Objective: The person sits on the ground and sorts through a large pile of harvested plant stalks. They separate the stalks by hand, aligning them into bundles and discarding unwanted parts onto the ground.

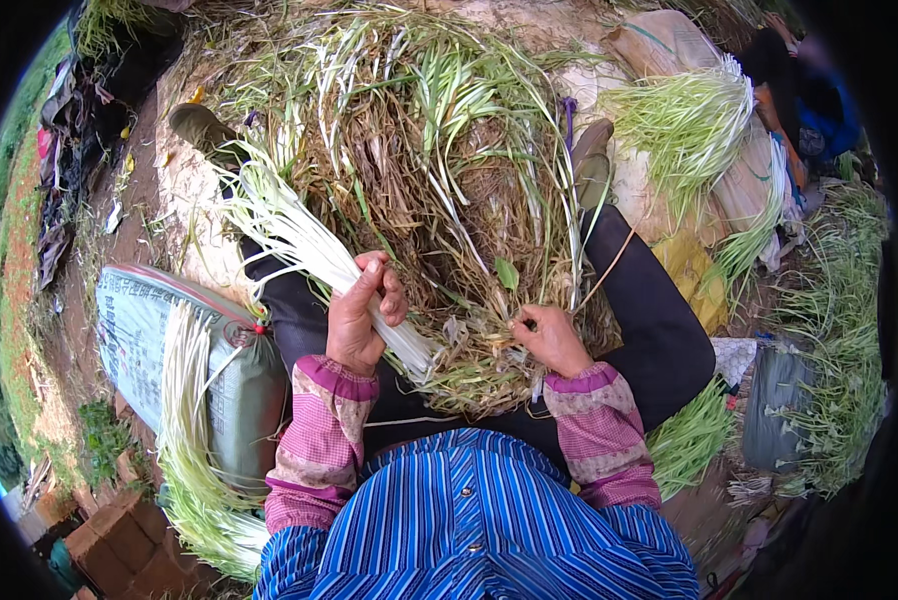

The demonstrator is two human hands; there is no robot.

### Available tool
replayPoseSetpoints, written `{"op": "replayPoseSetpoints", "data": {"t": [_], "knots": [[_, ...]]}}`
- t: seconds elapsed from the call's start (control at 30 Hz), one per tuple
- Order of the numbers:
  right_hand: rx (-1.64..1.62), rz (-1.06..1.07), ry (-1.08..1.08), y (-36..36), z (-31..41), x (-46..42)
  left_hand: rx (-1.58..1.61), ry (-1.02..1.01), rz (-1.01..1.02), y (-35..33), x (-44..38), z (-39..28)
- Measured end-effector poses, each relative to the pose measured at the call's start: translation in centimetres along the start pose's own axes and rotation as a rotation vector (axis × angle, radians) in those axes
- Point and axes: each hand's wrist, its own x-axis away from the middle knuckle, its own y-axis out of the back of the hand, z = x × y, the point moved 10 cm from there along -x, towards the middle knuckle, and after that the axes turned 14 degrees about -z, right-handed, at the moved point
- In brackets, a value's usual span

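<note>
A bunch of blanched chives (321, 244), white-stalked with pale green tips, lies in my left hand (363, 311). The fingers wrap its lower part, and the tips point up and left. My right hand (552, 339) is over the near edge of a heap of leaf and stalk trimmings (389, 161) between my legs. Thumb and forefinger are curled together beside the lower end of a long pale stalk (468, 236); whether they pinch it is unclear. Brown withered leaves make up much of the heap, with green and white strands on top.
At left, a stuffed woven sack (250, 375) bears printed writing, with a long chive bunch (183, 397) draped over it. Brick blocks (119, 536) lie lower left. More chives (685, 124) rest on sacking at upper right, near another person (820, 105). Loose greens (831, 322) spread along the right.
</note>
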Motion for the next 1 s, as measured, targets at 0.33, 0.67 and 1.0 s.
{"op": "replayPoseSetpoints", "data": {"t": [0.33, 0.67, 1.0], "knots": [[0.13, -0.237, 0.281, 2.0, 5.5, -2.3, -0.125, -0.011, -0.048, -1.4, 0.4, 1.7], [0.279, -0.078, 0.092, -4.4, 1.1, -6.1, -0.369, 0.013, -0.13, -0.9, -2.5, 5.5], [-0.088, -0.257, 0.212, -3.6, 4.5, 3.3, -0.659, 0.021, -0.227, 1.7, -1.9, 6.2]]}}
